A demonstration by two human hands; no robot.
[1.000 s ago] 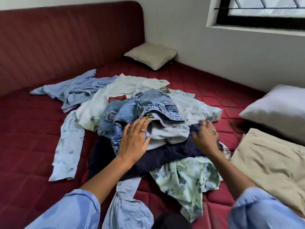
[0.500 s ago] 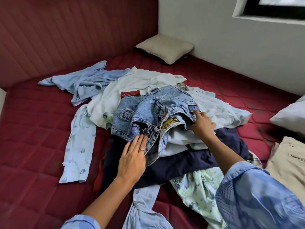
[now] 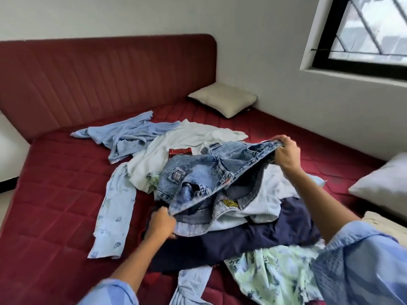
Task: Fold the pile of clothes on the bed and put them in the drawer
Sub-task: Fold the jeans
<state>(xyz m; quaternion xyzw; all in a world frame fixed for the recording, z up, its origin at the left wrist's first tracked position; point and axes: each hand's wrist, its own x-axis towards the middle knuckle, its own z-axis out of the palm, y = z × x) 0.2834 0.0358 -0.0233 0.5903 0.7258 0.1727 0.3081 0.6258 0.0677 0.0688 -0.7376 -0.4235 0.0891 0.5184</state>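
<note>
We have the jeans [image 3: 204, 172] by two points. Our left hand [image 3: 161, 223] grips a bunched edge at the near left of the pile; our right hand [image 3: 287, 153] pinches the waistband, raised at the far right. The denim hangs slack between them, its middle resting on the pile [image 3: 220, 194] at the centre of the bed [image 3: 55, 205].

No drawer in view. Nothing looks folded yet, so we judge the task to be at its start.

Risks, as we judge them:
- The jeans lie across a white shirt [image 3: 187, 137] and a pale garment [image 3: 264, 194]. Lifting fast could drag these along and scatter the pile.
- The legs look bunched and doubled under. If we lift without shaking them out, a leg may stay twisted and the fold come out crooked.
- Our left grip seems to sit on a hem or leg edge, not the waistband. An uneven hold would leave the jeans hanging skewed.
- The dark navy cloth [image 3: 253, 236] lies just under our left hand; we could catch it in the same grip.
- The long pale sleeve [image 3: 114, 205] trails to the left, near the bed's edge, and could slide off if tugged.
</note>
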